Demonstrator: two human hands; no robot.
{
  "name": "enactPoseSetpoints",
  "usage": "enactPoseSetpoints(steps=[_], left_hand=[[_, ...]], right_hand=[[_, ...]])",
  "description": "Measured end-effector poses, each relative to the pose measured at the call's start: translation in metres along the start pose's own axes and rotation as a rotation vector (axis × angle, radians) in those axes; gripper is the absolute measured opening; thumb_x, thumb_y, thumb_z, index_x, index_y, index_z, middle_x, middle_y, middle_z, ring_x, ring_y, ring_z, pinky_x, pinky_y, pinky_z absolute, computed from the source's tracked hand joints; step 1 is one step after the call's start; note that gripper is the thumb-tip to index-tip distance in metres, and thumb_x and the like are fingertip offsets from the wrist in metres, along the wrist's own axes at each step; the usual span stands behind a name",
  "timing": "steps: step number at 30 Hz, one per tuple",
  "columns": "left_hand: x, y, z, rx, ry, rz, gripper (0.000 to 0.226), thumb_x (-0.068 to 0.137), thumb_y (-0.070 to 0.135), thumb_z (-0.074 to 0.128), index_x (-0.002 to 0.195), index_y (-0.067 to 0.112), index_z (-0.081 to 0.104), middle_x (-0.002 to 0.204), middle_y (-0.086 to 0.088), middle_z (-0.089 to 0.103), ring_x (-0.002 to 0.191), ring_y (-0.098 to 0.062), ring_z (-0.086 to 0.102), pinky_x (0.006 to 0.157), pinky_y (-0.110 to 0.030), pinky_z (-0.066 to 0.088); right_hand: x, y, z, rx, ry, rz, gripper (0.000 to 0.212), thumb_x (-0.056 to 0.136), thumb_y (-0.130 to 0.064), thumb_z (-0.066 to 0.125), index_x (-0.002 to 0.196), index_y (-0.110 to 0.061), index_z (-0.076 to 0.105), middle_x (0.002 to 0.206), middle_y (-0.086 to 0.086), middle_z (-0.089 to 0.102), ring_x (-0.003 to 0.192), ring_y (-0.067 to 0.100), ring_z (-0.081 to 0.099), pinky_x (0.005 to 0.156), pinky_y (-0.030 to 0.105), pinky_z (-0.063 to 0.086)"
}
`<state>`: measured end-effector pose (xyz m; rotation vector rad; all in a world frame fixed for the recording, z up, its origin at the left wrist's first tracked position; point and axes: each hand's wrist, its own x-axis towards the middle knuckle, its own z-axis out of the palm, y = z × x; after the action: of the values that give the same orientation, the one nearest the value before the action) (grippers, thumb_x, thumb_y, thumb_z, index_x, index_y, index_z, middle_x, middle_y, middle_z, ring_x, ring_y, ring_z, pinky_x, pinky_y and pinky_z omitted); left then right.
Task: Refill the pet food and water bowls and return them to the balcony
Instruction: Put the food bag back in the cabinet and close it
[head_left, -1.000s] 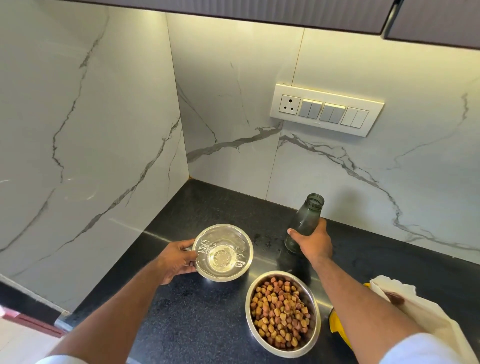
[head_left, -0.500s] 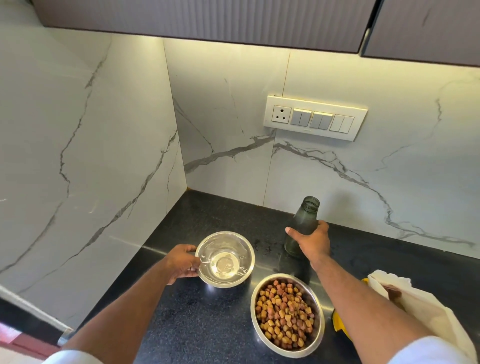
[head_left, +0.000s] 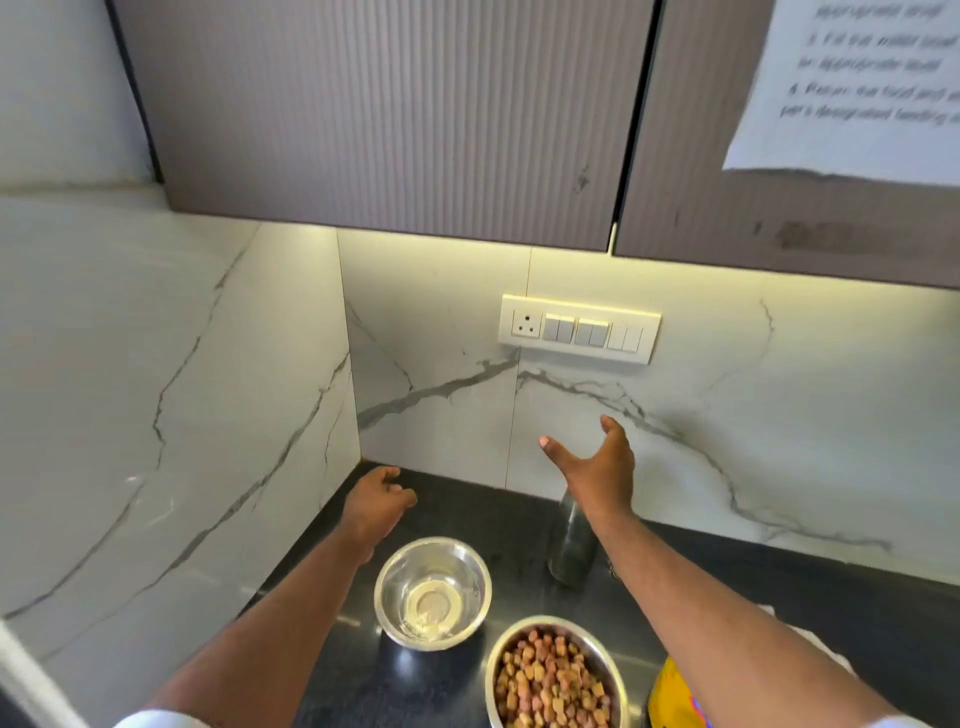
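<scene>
A steel water bowl (head_left: 432, 592) with water in it stands on the black counter (head_left: 467, 514). Right of it and nearer, a steel bowl of brown kibble (head_left: 553, 675) sits at the frame's bottom. A dark glass bottle (head_left: 571, 545) stands upright behind the bowls, partly hidden by my right forearm. My left hand (head_left: 382, 501) hovers above the counter beyond the water bowl, fingers loosely curled, holding nothing. My right hand (head_left: 597, 462) is raised above the bottle with thumb and fingers spread, empty.
Marble walls meet in a corner at the back left. A switch plate (head_left: 579, 330) is on the back wall, under dark upper cabinets (head_left: 389, 114) with a printed sheet (head_left: 852, 83) stuck on. A yellow packet (head_left: 675, 696) and white cloth (head_left: 826, 649) lie at the right.
My left hand has let go of the water bowl and my right hand has let go of the bottle. Both hands have risen forward. The view has tilted up.
</scene>
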<state>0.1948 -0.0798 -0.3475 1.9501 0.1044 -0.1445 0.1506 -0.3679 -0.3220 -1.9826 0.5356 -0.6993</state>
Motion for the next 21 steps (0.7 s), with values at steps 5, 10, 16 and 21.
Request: enactPoseSetpoints(steps=[5, 10, 16, 21], left_hand=[[-0.01, 0.089, -0.002, -0.115, 0.012, 0.229, 0.058, 0.089, 0.011, 0.07, 0.144, 0.017, 0.05, 0.096, -0.003, 0.061, 0.083, -0.016, 0.06, 0.073, -0.028, 0.051], [-0.03, 0.179, -0.005, -0.226, 0.133, 0.481, 0.065, 0.09, 0.02, 0.075, 0.145, 0.028, 0.041, 0.12, 0.002, 0.059, 0.1, -0.009, 0.061, 0.066, -0.015, 0.047], [-0.06, 0.234, -0.011, -0.497, 0.271, 0.587, 0.063, 0.087, 0.009, 0.072, 0.136, 0.022, 0.035, 0.114, 0.002, 0.063, 0.103, -0.013, 0.066, 0.076, -0.025, 0.053], [-0.086, 0.239, -0.016, -0.527, 0.339, 0.59, 0.086, 0.087, 0.003, 0.071, 0.153, 0.02, 0.019, 0.12, 0.002, 0.063, 0.1, -0.004, 0.065, 0.068, -0.02, 0.052]], right_hand=[[0.006, -0.089, -0.013, 0.227, -0.037, -0.151, 0.098, 0.069, -0.067, 0.083, 0.148, -0.023, 0.045, 0.147, -0.002, 0.054, 0.135, 0.02, 0.05, 0.111, 0.036, 0.044], [0.002, -0.174, -0.034, 0.577, -0.087, -0.243, 0.071, 0.076, -0.05, 0.087, 0.134, -0.024, 0.057, 0.128, -0.009, 0.067, 0.118, 0.009, 0.064, 0.102, 0.031, 0.051], [-0.021, -0.228, -0.05, 1.055, -0.146, -0.174, 0.021, 0.089, -0.021, 0.081, 0.106, -0.015, 0.071, 0.103, 0.002, 0.079, 0.105, 0.025, 0.075, 0.089, 0.04, 0.062], [-0.038, -0.249, -0.061, 1.212, -0.175, 0.006, 0.019, 0.089, -0.021, 0.081, 0.1, -0.015, 0.067, 0.093, 0.003, 0.076, 0.088, 0.019, 0.076, 0.069, 0.029, 0.061]])
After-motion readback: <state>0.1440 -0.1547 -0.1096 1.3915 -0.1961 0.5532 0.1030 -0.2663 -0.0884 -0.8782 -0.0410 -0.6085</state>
